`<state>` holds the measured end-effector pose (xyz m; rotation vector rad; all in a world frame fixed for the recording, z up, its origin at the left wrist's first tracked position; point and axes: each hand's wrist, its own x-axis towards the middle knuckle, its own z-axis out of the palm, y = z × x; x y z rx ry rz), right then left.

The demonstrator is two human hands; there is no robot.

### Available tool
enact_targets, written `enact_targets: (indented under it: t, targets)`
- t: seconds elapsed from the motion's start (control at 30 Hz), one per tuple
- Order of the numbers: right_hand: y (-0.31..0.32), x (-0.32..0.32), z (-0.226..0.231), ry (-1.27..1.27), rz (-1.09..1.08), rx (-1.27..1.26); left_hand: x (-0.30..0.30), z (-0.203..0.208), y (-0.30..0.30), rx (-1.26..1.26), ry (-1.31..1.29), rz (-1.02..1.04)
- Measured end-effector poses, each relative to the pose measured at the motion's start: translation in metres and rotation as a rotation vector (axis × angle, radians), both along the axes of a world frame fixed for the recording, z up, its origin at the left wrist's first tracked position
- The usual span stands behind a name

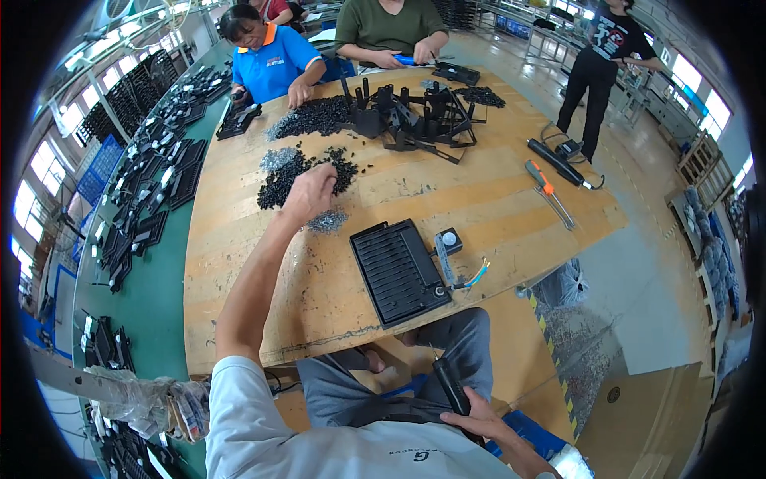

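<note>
The black finned lamp housing [391, 267] lies on the counter [263, 299], fins up, to the right of the left hand [313, 191] and forward of the right hand [476, 415]. Neither hand touches it. A small black sensor box with a white dome [450, 239] sits against its right side; stripped wires [479, 275] extend beside it.

The left hand is lowered at the near right side of a pile of small black parts [275, 189], fingers bunched downward; whether they pinch a part cannot be told. Silver screws [328, 223] lie directly below this hand, toward the body.

The right hand is wrapped around a black power screwdriver [452, 385], held over the lap with the bit directed forward.

Well forward of the left hand, black brackets [431, 120] are heaped. To the right of them lie a corded black cylindrical tool [556, 162] and an orange-handled hand tool [539, 177]. Left of the left hand, beyond the counter, a green conveyor [152, 295] carries black fixtures [152, 227].
</note>
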<state>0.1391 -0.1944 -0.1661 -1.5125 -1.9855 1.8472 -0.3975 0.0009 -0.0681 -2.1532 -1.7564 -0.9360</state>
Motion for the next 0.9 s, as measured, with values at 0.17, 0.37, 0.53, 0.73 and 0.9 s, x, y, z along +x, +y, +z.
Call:
enact_targets:
  t: [0.17, 0.37, 0.53, 0.73, 0.9]
  targets:
    - [0.005, 0.011, -0.012, 0.062, 0.109, 0.154, 0.016, 0.009, -0.041, -0.022, -0.831, 0.002]
    - [0.026, 0.006, 0.057, 0.293, 0.083, -0.390, 0.086, 0.025, -0.123, -0.053, -1.325, -0.091]
    - [0.036, -0.006, 0.113, 0.637, 0.154, -0.545, 0.137, 0.016, -0.162, -0.173, -1.589, -0.288]
    - [0.032, -0.042, 0.104, 0.544, 0.185, 0.054, 0.188, 0.012, -0.181, -0.243, -1.667, -0.312]
    - [0.028, -0.050, 0.100, 0.527, 0.217, 0.082, 0.200, 0.007, -0.188, -0.311, -1.679, -0.391]
